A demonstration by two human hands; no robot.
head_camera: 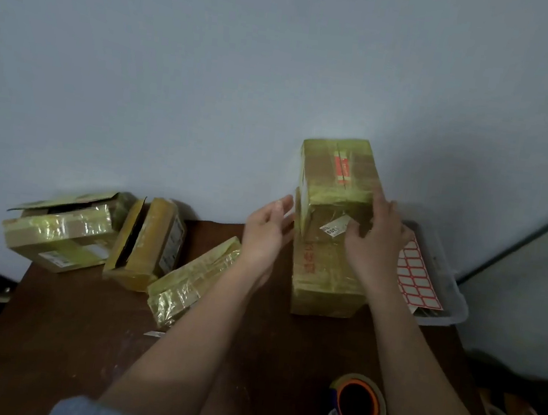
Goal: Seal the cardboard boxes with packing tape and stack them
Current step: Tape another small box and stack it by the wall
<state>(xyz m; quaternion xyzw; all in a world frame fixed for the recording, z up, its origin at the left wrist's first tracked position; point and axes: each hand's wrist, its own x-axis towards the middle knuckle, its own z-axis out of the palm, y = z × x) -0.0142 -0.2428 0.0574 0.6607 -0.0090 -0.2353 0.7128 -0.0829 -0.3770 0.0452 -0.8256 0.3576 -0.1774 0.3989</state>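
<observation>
Here, on the left of the dark surface (63, 312), three taped boxes lie: one with an open flap (55, 232), one standing on its side (145, 243), and one tilted (193, 280). The left hand (266, 234) reaches forward with straight, relaxed fingers, just beside the stack and holding nothing. The upper box (339, 174) sits on the lower box (323, 275). The right hand (377, 240) rests on the upper box's near right corner, fingers bent against it. The tape roll (357, 403) stands near the front edge. A label sheet (417, 276) lies in a clear tray (454, 298).
</observation>
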